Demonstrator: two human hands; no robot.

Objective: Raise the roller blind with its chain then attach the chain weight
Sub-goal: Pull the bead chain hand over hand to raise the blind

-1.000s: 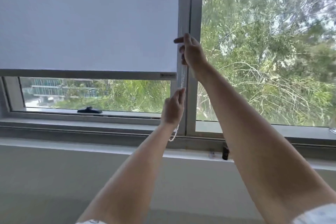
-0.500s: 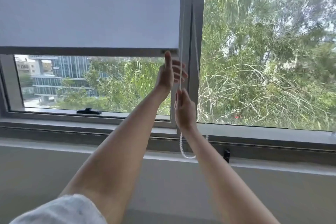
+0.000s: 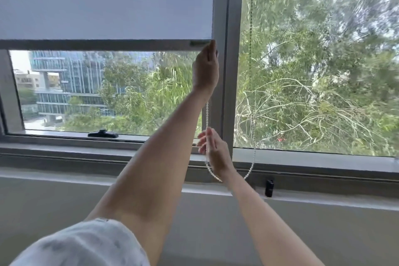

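The pale roller blind (image 3: 103,0) covers the upper part of the left window, its grey bottom bar (image 3: 97,45) well above the sill. The white bead chain (image 3: 207,114) hangs beside the middle frame post, loops low near the sill and runs back up the right pane. My left hand (image 3: 206,69) is raised to the bar's right end and closed around the chain. Lower down, my right hand (image 3: 213,150) is by the chain with its fingers spread, holding nothing. A small black piece (image 3: 269,188), perhaps the chain weight, sits on the ledge under the right pane.
A black window handle (image 3: 103,134) lies on the lower frame of the left window. The grey frame post (image 3: 226,71) stands right behind both hands. A pale wall ledge (image 3: 86,179) runs below the sill. Trees and buildings show outside.
The blind's bottom bar has gone up. My left hand climbed from low on the chain to the bar. My right hand came down from above and opened.
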